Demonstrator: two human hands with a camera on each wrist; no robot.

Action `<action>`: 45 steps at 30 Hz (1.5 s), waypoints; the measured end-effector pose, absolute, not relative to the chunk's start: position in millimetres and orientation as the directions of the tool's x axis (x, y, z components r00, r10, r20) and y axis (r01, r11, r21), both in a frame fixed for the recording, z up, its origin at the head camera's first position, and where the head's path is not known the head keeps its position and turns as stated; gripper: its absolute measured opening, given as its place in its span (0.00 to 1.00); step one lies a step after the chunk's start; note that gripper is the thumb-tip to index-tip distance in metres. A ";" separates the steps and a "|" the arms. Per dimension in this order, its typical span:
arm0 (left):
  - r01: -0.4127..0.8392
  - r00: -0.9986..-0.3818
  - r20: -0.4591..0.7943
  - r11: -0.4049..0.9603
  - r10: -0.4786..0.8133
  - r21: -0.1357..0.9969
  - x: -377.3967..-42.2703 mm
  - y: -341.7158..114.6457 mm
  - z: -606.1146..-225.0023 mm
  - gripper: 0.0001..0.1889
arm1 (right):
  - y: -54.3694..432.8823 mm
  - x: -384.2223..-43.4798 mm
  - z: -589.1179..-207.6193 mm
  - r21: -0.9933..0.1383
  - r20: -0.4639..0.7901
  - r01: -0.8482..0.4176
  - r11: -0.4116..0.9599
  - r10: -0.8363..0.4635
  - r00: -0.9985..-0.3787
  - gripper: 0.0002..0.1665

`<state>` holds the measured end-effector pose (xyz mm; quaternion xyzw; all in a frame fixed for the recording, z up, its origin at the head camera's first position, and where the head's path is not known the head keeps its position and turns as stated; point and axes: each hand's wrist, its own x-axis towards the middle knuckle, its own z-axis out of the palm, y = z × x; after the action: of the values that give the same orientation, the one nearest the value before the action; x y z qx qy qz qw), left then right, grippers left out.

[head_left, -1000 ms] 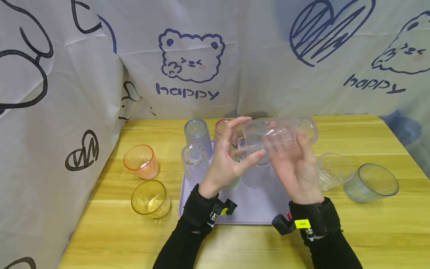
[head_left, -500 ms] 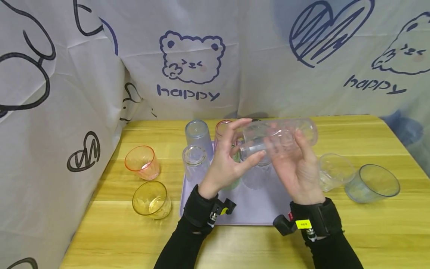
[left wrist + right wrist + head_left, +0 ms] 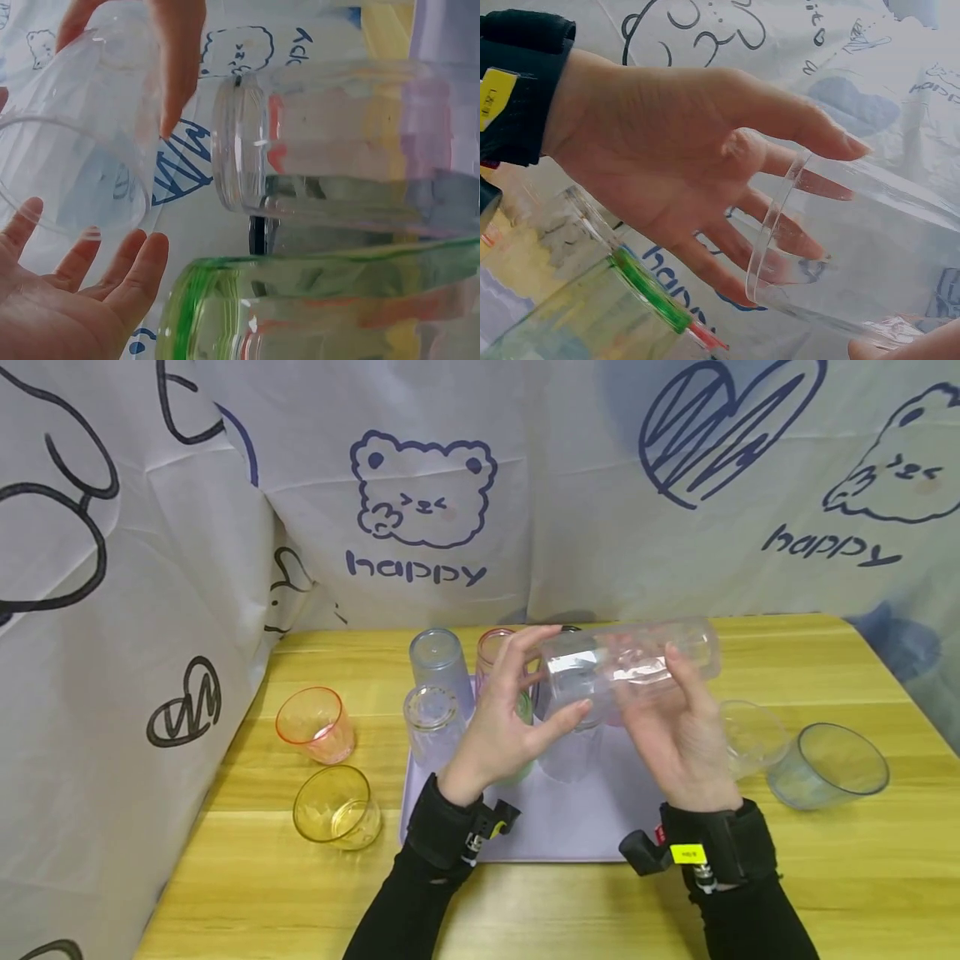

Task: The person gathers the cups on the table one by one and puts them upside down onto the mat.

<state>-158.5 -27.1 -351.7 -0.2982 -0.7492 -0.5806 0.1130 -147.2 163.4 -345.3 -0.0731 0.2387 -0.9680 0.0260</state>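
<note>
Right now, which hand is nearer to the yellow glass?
Left. In the head view, the left hand appears up and right of the yellow glass; the right hand is farther right, beyond the left.

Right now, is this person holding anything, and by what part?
A clear cup, tipped on its side: the left hand holds its rim end, the right hand its body toward the other end.

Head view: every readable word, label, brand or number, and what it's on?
"happy": cloth backdrop, under the middle bear.
"happy": same cloth, slanting, under the right-hand bear.
Right wrist's yellow tag: too small to read.
Red tag beside it: too small.
Left wrist's yellow tag: nothing legible.
Held clear cup: no text legible.
</note>
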 end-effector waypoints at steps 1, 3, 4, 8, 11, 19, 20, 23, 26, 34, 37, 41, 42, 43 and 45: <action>0.584 -0.794 0.521 0.157 0.313 0.797 -158.6 -26.9 -351.9 0.39 | 164.6 -147.3 -344.8 -0.463 0.134 0.013 -0.886 -0.085 -0.987 0.27; 0.590 -0.795 0.527 0.178 0.301 0.788 -158.5 -26.5 -352.0 0.41 | 167.1 -146.8 -343.4 -0.472 0.144 0.003 -0.881 -0.080 -0.986 0.24; 0.591 -0.796 0.528 0.191 0.295 0.784 -158.4 -26.2 -352.0 0.42 | 168.5 -146.6 -342.6 -0.481 0.155 -0.007 -0.877 -0.077 -0.985 0.23; 0.603 -0.796 0.539 0.273 0.276 0.750 -157.3 -25.3 -351.0 0.43 | 175.5 -145.4 -340.4 -0.501 0.199 -0.045 -0.864 -0.064 -0.978 0.19; 0.619 -0.785 0.553 0.364 0.278 0.696 -156.2 -25.6 -352.3 0.39 | 182.3 -143.7 -340.0 -0.534 0.216 -0.087 -0.841 -0.036 -0.976 0.17; 0.612 -0.766 0.537 0.654 0.352 0.444 -146.8 -26.9 -359.0 0.25 | 206.3 -138.5 -338.5 -0.571 0.277 -0.211 -0.793 0.056 -0.959 0.26; 0.611 -0.759 0.541 0.683 0.362 0.400 -145.6 -26.8 -360.2 0.25 | 209.4 -138.1 -338.2 -0.571 0.291 -0.221 -0.790 0.057 -0.955 0.25; 0.606 -0.727 0.565 0.750 0.390 0.263 -143.1 -25.9 -364.1 0.23 | 217.6 -136.3 -337.7 -0.596 0.329 -0.260 -0.760 0.065 -0.942 0.23; 0.601 -0.698 0.580 0.785 0.421 0.153 -140.5 -24.6 -368.5 0.22 | 222.9 -132.8 -338.8 -0.675 0.348 -0.316 -0.667 0.091 -0.933 0.26; 0.586 -0.676 0.565 0.810 0.473 0.023 -132.2 -22.2 -381.4 0.22 | 220.6 -124.3 -351.2 -0.811 0.440 -0.494 -0.313 0.230 -0.868 0.35; 0.583 -0.674 0.561 0.813 0.480 0.005 -130.4 -21.9 -385.5 0.22 | 219.8 -122.1 -358.0 -0.833 0.461 -0.506 -0.223 0.223 -0.859 0.37; 0.586 -0.676 0.554 0.810 0.486 0.004 -129.0 -21.6 -390.0 0.22 | 217.7 -119.5 -367.0 -0.885 0.435 -0.460 -0.077 0.220 -0.873 0.40; 0.586 -0.678 0.552 0.811 0.486 0.006 -128.9 -21.6 -390.9 0.22 | 216.9 -119.4 -369.3 -0.896 0.420 -0.441 -0.051 0.226 -0.879 0.41; 0.585 -0.680 0.550 0.811 0.485 0.008 -128.8 -21.6 -391.6 0.22 | 215.8 -119.3 -371.4 -0.907 0.405 -0.421 -0.024 0.230 -0.885 0.42; 0.581 -0.685 0.545 0.814 0.483 0.009 -128.6 -21.7 -392.9 0.22 | 213.4 -120.2 -375.6 -0.924 0.376 -0.381 0.027 0.239 -0.895 0.43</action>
<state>-128.6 -21.7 -392.9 -0.2914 -0.9134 -0.0908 0.2694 -120.2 213.4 -375.6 -0.0524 0.6810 -0.6955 -0.2229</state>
